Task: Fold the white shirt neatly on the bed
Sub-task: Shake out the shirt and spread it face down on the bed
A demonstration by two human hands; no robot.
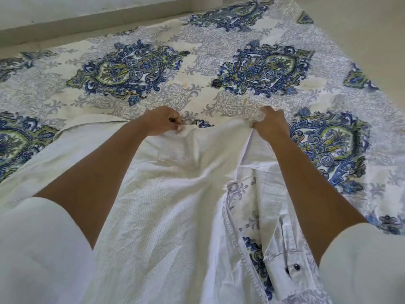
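Observation:
The white shirt (171,205) lies spread over the near part of the bed, its body running from the bottom edge up to the middle of the view. My left hand (163,120) is closed on the shirt's far edge, left of centre. My right hand (270,123) grips a bunched part of the same far edge, about a shirt's width to the right. Between the two hands the fabric sags in a shallow fold. A sleeve with a dark-buttoned cuff (294,267) lies crumpled under my right forearm. Another part of the shirt reaches out to the left under my left arm.
The bed is covered by a white sheet with blue and green paisley medallions (263,69). The sheet's far and right edges meet a pale floor (361,23). A wall base runs along the top left (65,16).

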